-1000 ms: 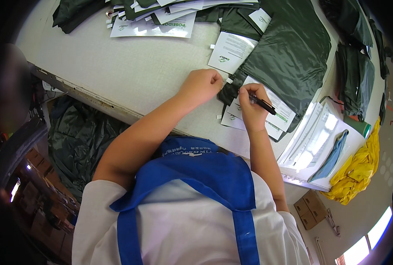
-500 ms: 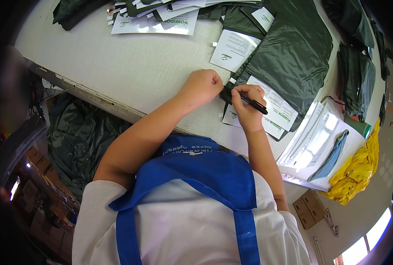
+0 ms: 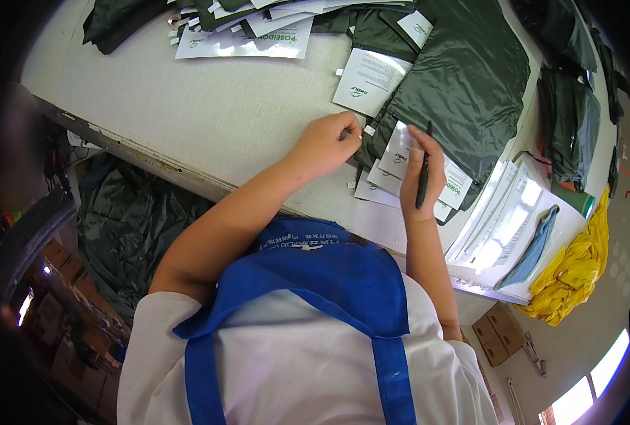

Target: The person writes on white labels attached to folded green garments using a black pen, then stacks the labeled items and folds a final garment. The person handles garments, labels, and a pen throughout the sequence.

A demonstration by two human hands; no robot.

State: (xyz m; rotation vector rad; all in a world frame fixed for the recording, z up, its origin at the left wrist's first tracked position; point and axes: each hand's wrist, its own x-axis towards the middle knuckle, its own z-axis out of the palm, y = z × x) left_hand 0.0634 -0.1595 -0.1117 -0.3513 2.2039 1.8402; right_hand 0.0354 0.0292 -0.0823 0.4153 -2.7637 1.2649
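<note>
My right hand [image 3: 432, 173] holds a black pen [image 3: 422, 183] along its palm, with the fingers above white printed cards [image 3: 400, 145] that lie on a dark green garment [image 3: 463, 92]. Curled closed at that garment's left edge is my left hand [image 3: 329, 140]. A tiny white bit shows at its fingertips, but what they pinch is mostly hidden. Small white tags [image 3: 369, 130] stick out along the garment edge beside it. Farther off, another white card [image 3: 371, 81] rests on dark green fabric.
At the back of the pale table [image 3: 152, 99] lies a heap of dark garments with white cards [image 3: 258, 39]. To the right are paper sheets [image 3: 495, 219], a blue cloth strip [image 3: 531, 248] and a yellow cloth [image 3: 570, 276]. Dark fabric [image 3: 127, 219] hangs below the table's left edge.
My right hand has moved right, away from my left hand, and the pen has swung more upright. My left hand stays nearly in place at the garment's edge.
</note>
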